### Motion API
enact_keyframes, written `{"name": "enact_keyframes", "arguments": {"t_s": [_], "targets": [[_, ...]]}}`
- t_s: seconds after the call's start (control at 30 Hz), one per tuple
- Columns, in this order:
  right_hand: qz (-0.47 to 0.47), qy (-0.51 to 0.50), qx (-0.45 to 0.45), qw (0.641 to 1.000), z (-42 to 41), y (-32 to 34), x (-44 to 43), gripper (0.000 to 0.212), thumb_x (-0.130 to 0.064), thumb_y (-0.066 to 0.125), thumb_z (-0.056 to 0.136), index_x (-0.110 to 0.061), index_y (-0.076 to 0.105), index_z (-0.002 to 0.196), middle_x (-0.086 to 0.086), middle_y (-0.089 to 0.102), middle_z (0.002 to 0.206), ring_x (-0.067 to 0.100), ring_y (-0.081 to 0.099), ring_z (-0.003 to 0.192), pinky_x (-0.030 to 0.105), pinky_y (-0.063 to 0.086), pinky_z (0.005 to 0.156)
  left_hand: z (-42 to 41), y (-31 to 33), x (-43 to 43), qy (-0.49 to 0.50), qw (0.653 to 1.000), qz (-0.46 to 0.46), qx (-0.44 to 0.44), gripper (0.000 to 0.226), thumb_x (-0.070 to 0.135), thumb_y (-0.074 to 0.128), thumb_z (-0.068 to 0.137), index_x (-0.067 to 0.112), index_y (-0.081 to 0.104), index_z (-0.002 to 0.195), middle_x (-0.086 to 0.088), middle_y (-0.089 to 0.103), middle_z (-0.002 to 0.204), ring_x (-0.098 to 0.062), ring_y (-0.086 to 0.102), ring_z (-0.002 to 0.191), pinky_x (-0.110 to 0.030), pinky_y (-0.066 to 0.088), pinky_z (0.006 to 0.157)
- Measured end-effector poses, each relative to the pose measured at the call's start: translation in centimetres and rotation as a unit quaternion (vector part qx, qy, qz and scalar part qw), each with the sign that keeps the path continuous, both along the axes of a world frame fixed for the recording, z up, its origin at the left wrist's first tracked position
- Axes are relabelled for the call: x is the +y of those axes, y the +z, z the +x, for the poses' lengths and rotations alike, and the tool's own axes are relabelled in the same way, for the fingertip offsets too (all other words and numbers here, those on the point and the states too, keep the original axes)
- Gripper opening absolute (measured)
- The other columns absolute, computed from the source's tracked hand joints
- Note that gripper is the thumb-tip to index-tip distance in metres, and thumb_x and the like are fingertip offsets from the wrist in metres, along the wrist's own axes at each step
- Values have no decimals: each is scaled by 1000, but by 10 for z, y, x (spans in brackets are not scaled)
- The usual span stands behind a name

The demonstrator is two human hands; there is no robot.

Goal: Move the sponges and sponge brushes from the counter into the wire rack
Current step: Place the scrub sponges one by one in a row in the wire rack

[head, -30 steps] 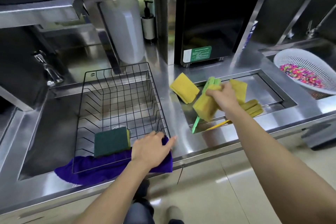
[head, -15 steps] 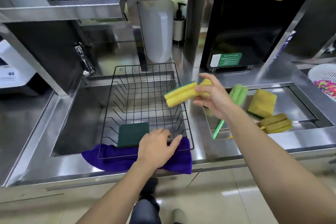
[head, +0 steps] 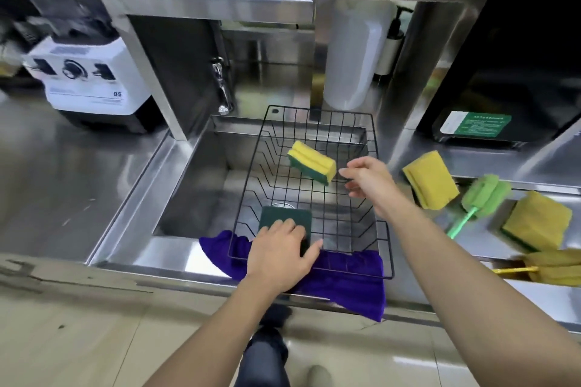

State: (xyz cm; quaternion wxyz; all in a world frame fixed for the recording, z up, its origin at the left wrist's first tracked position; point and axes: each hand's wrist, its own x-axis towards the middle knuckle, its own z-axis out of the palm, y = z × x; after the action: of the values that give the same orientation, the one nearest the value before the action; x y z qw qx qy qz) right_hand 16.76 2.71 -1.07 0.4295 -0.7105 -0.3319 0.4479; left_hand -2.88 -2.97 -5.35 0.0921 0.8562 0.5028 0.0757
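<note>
A black wire rack (head: 382,229) sits over the sink. Inside it, a yellow-and-green sponge (head: 311,161) is tilted in the far part, just left of my right hand (head: 366,177), whose fingers are spread and hold nothing. A dark green scouring pad (head: 276,217) lies at the rack's near left. My left hand (head: 281,253) rests flat on the rack's front edge, partly over that pad. On the counter to the right lie a yellow sponge (head: 429,184), a green sponge brush (head: 481,196), another yellow-and-green sponge (head: 536,220) and a yellow sponge brush (head: 553,267).
A purple cloth (head: 349,280) hangs under the rack's front edge. A tap (head: 221,88) stands behind the sink. A white blender base (head: 85,82) sits at the left, a white container (head: 353,63) and a black machine (head: 503,78) at the back right.
My right hand carried the yellow-and-green sponge from the counter leftwards over the rack and let it go; the sponge is now in the rack. My left hand stayed on the rack's front.
</note>
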Motion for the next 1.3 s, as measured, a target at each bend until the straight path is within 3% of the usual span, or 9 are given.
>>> {"name": "enact_keyframes", "arguments": {"t_s": [0.1, 0.23, 0.33, 0.47, 0.6, 0.77, 0.97, 1.13, 1.3], "targets": [[-12, 54, -102, 993, -6, -8, 5, 37, -13, 67, 81, -7, 52, 114, 6, 58, 89, 20, 56, 82, 36, 46, 72, 0, -1, 1, 3, 1000, 2, -4, 48, 56, 32, 88, 16, 60, 92, 1, 58, 89, -19, 49, 86, -34, 38, 74], [2, 129, -218, 967, -9, -22, 14, 65, -15, 72, 76, -10, 39, 131, 7, 47, 109, 21, 50, 98, 30, 40, 82, 0, -1, 3, 3, 1000, 8, -6, 50, 55, 31, 87, 15, 60, 94, -2, 59, 91, -20, 49, 87, -35, 38, 75], [-13, 116, -274, 955, -10, -36, 25, 92, -22, 76, 72, -18, 20, 144, 17, 38, 136, 31, 43, 123, 41, 39, 102, 1, 0, 4, 3, 1000, 4, 0, 52, 55, 28, 87, 15, 60, 94, -2, 58, 92, -22, 49, 88, -37, 38, 77], [-46, 100, -314, 943, -11, -47, 43, 107, -30, 78, 69, -21, 6, 148, 17, 32, 147, 35, 35, 132, 49, 34, 107, 2, 3, 4, 4, 1000, -1, -14, 53, 54, 29, 86, 13, 61, 91, -4, 59, 90, -23, 50, 87, -39, 39, 76], [-38, 105, -334, 936, -14, -53, 56, 97, -32, 77, 71, -17, 17, 145, 15, 41, 141, 34, 41, 128, 51, 35, 105, 1, 4, 4, 0, 1000, -5, -4, 56, 56, 24, 84, 13, 59, 93, -4, 59, 92, -24, 49, 89, -40, 40, 77], [27, 47, -290, 956, -19, -55, 61, 46, -20, 70, 76, -14, 49, 116, 9, 59, 115, 30, 55, 108, 49, 41, 98, 1, 3, 5, 5, 1000, 4, -4, 52, 53, 27, 85, 13, 59, 89, -5, 58, 88, -24, 49, 85, -41, 40, 74], [83, 112, -5, 990, -30, -42, 59, 43, -10, 62, 81, -25, 43, 116, -2, 58, 99, 14, 57, 91, 26, 49, 70, 3, 2, 5, 10, 1000, 13, -6, 47, 51, 33, 85, 12, 59, 84, -5, 58, 83, -25, 50, 80, -41, 42, 69], [-20, 171, 13, 985, -36, -54, 49, 22, -10, 55, 84, -15, 39, 98, 3, 56, 83, 13, 54, 67, 21, 44, 48, 4, 2, 4, 17, 1000, 23, -12, 38, 46, 44, 84, 12, 60, 81, -5, 59, 80, -26, 52, 77, -40, 44, 67], [-42, 210, -11, 977, -43, -62, 41, 10, -11, 53, 85, -14, 44, 89, 4, 55, 78, 14, 57, 66, 26, 49, 48, 4, 3, 3, 21, 999, 31, -14, 39, 47, 42, 84, 12, 59, 80, -5, 59, 79, -26, 53, 76, -40, 44, 66]]}}
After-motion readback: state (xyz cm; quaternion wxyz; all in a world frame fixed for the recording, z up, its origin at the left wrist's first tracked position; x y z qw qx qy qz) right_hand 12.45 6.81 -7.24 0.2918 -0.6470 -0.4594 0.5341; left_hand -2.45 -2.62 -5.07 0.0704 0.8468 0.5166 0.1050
